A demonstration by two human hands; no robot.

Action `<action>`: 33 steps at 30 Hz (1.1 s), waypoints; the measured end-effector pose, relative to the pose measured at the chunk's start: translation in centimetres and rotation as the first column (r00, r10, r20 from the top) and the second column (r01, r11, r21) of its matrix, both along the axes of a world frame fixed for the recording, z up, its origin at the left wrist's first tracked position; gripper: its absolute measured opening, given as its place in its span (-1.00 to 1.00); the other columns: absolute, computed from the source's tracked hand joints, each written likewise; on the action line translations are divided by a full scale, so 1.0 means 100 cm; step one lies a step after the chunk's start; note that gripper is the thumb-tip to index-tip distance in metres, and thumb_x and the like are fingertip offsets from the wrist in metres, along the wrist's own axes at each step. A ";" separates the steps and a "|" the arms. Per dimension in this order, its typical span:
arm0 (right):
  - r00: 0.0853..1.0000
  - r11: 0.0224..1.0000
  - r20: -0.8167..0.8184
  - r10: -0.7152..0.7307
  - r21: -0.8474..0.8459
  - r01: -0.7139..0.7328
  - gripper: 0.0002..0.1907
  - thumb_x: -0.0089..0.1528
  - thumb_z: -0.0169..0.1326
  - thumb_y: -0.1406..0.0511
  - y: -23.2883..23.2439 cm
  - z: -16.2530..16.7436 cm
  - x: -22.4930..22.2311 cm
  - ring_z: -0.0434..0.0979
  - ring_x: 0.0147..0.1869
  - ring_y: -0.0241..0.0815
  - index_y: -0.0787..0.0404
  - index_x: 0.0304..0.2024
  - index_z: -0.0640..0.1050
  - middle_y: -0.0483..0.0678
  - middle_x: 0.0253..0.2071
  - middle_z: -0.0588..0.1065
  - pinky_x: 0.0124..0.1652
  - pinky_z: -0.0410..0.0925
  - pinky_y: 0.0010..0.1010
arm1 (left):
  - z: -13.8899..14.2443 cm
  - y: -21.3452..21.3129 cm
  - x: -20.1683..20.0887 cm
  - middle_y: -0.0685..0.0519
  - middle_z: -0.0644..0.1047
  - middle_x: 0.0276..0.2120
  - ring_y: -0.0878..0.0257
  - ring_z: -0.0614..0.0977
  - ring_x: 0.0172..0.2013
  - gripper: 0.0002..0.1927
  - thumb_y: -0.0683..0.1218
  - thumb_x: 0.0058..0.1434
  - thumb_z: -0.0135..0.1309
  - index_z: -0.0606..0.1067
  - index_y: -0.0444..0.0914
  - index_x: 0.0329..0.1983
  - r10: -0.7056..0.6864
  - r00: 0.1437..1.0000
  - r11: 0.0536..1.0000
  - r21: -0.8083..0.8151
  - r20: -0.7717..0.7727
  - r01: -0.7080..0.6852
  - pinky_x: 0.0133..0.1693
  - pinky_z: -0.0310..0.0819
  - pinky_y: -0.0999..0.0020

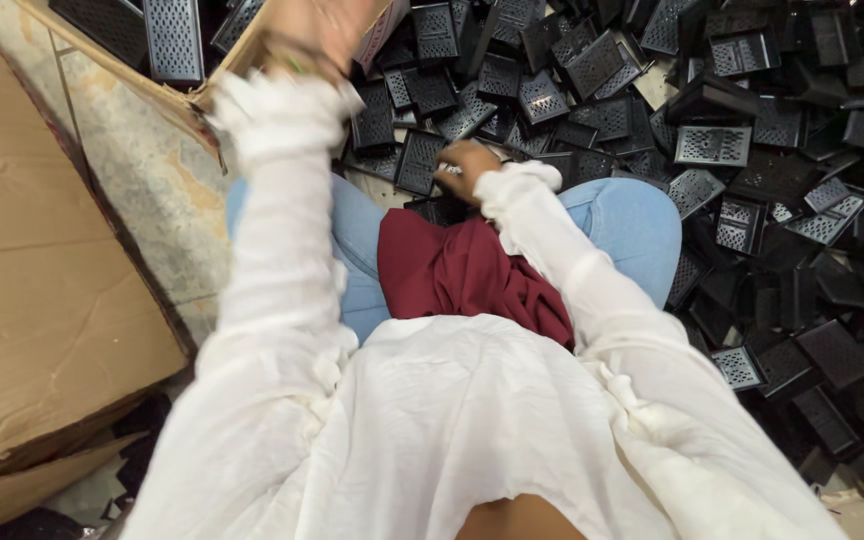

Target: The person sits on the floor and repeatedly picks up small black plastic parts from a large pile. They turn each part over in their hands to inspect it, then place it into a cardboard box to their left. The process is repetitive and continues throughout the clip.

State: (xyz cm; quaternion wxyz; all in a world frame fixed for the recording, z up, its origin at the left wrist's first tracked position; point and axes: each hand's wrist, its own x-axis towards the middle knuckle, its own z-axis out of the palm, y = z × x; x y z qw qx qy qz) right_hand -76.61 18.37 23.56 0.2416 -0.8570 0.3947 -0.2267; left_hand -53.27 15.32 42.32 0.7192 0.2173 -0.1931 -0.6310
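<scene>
You are sitting on the floor (142,190) with your legs out in front, and a deep pile of black perforated plastic pieces (712,145) is spreading from your knees to the far and right edges of the view.

Your right hand (467,165) is reaching down to the near edge of that pile, just beyond your knees, and its fingers are curling onto one black piece (420,160) lying there. Whether they are fully gripping it or only touching it, I cannot tell; the knuckles are hiding the contact.

Your left hand (317,30) is lifted toward the far left, over the edge of a cardboard flap (122,70), and it is blurred by movement. I cannot tell whether its fingers are closed, released or holding anything. More black pieces are lying beyond that flap, at the far left corner. A large flattened cardboard sheet (42,270) is resting along the left side of the floor.

Risks noted: the pile is loose and overlapping, so pulling one piece from its edge is likely to drag neighbours onto your lap. Your left arm is moving fast near the flap; clipping it could knock the cardboard or send a piece astray. A dark red cloth (462,275) is lying across your thighs and could snag on the perforated edges.
</scene>
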 end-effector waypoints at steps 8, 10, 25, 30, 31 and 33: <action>0.908 0.940 -0.399 0.130 -0.240 -0.241 -0.70 -0.02 0.29 0.13 0.006 0.000 0.054 0.56 -0.01 0.02 0.04 -0.25 0.68 0.00 -0.19 0.56 -0.11 0.34 0.02 | -0.093 0.006 -0.048 0.16 0.62 -0.21 0.23 0.62 -0.19 -0.49 0.33 0.17 0.10 0.57 -0.15 -0.12 -0.225 0.871 0.792 0.603 0.437 -0.098 -0.22 0.51 0.26; 0.929 0.980 -0.353 0.109 -0.119 -0.159 -0.76 0.04 0.28 0.17 0.004 0.000 0.042 0.56 -0.02 0.04 0.04 -0.25 0.68 0.00 -0.21 0.55 -0.12 0.34 0.06 | -0.094 0.001 -0.052 0.15 0.61 -0.24 0.23 0.61 -0.23 -0.51 0.31 0.20 0.11 0.55 -0.15 -0.12 -0.172 0.758 0.857 0.475 0.630 -0.201 -0.25 0.50 0.27; 0.946 0.987 0.281 0.159 -0.047 -0.151 -0.75 0.16 0.25 0.40 0.019 0.032 -0.041 0.55 0.02 0.14 0.28 -0.12 0.55 0.09 -0.13 0.50 0.04 0.41 -0.19 | -0.132 0.013 -0.100 0.05 0.60 -0.38 0.21 0.64 -0.46 -0.62 0.10 0.33 0.15 0.41 -0.21 0.03 -0.557 0.781 0.801 0.433 0.283 0.414 -0.44 0.55 0.32; 0.990 0.991 0.123 -0.061 -0.109 0.075 -0.53 0.18 0.30 0.26 -0.015 0.045 -0.092 0.50 0.21 0.16 0.25 0.10 0.54 0.14 0.13 0.52 0.18 0.38 -0.12 | -0.136 -0.007 -0.090 0.08 0.50 -0.40 0.26 0.56 -0.51 -0.43 -0.02 0.28 0.18 0.24 0.01 0.30 0.040 0.909 0.960 0.238 0.415 -0.151 -0.51 0.48 0.34; 0.984 0.954 0.004 -0.176 -0.247 0.171 -0.50 0.15 0.35 0.24 -0.026 0.047 -0.114 0.47 0.27 0.18 0.23 0.12 0.57 0.14 0.14 0.51 0.23 0.33 -0.07 | -0.137 -0.007 -0.087 0.08 0.51 -0.38 0.25 0.57 -0.49 -0.39 -0.04 0.26 0.18 0.21 0.05 0.32 0.063 0.922 0.947 0.268 0.382 -0.176 -0.51 0.49 0.33; 0.878 0.890 -0.153 -0.454 -0.115 0.441 -0.51 0.13 0.33 0.28 -0.044 0.050 -0.160 0.49 0.24 0.14 0.21 0.11 0.57 0.15 0.14 0.51 0.22 0.36 -0.15 | -0.136 -0.005 -0.085 0.05 0.52 -0.32 0.22 0.60 -0.45 -0.40 -0.09 0.24 0.21 0.25 0.01 0.30 0.044 0.928 0.954 0.261 0.370 -0.149 -0.47 0.53 0.29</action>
